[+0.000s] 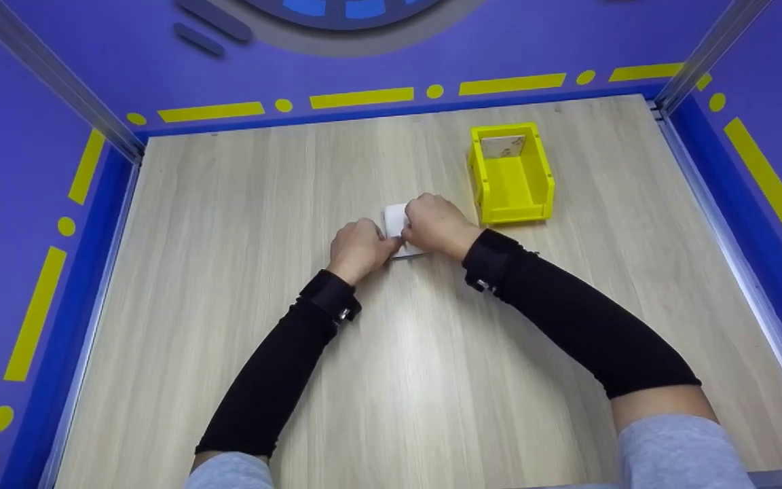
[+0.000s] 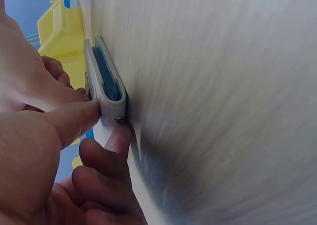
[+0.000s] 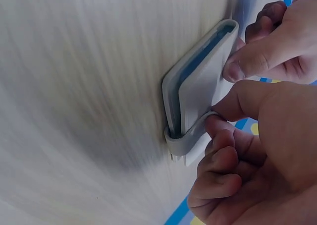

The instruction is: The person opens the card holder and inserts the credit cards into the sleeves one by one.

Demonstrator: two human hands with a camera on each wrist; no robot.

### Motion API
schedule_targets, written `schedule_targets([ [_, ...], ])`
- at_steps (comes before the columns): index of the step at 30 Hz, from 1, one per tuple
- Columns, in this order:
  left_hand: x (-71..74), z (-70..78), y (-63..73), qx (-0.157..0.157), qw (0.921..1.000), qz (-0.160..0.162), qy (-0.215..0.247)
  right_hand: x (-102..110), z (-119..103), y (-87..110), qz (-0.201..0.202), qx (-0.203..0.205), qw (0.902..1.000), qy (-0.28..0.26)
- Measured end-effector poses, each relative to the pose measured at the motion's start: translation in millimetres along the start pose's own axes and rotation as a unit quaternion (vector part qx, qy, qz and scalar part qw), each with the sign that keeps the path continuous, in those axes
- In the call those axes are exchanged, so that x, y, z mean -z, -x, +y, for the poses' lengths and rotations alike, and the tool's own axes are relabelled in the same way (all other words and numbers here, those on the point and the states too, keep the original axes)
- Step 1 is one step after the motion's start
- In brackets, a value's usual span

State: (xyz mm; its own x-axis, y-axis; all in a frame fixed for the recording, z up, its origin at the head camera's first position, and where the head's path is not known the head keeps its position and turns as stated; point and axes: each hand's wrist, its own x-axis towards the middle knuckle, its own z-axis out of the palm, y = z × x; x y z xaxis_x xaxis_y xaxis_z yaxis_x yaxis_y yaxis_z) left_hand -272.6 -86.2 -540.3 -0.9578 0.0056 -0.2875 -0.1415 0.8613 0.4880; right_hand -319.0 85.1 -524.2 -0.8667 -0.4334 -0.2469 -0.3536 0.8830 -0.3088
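A small white folded wallet [image 1: 396,219] lies on the table between both hands, with a blue-grey inside showing along its open edges [image 3: 200,51]. My left hand [image 1: 362,248] pinches one end of it. In the left wrist view, the thumb is on top and a fingertip lies at the rounded end, beside a small metal stud [image 2: 119,120]. At the other end, my right hand [image 1: 438,224] pinches a white strap [image 3: 184,143] that loops round the wallet's edge, between thumb and forefinger. The right hand covers part of the wallet in the head view.
A yellow bin [image 1: 546,197] with a patterned card [image 1: 501,146] at its back wall stands right of the hands, close to the right wrist. Blue-purple panels [image 1: 364,75] with yellow marks wall in the wood-grain table [image 1: 241,204] at the back and sides.
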Motion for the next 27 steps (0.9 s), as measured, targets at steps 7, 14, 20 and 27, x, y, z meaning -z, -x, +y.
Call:
schedule_targets([
  [7, 0.3, 0.6, -0.5, 0.002, 1.0000, 0.000, -0.002, 3.0, 0.7, -2.6, -0.003, -0.007, 1.0000, 0.006],
  [14, -0.4, 0.9, 0.8, 0.003, 1.0000, 0.004, -0.003, 3.2, 0.2, -3.9, -0.006, -0.003, 0.9998, 0.016],
  [20, -1.3, 1.2, 1.6, -0.002, 1.0000, 0.009, -0.003, 3.7, -0.6, -3.6, -0.014, -0.011, 0.9997, 0.018],
  [27, -0.1, 0.8, 1.7, -0.001, 1.0000, 0.009, 0.000, 3.8, -1.5, -3.0, -0.015, -0.003, 0.9997, 0.020],
])
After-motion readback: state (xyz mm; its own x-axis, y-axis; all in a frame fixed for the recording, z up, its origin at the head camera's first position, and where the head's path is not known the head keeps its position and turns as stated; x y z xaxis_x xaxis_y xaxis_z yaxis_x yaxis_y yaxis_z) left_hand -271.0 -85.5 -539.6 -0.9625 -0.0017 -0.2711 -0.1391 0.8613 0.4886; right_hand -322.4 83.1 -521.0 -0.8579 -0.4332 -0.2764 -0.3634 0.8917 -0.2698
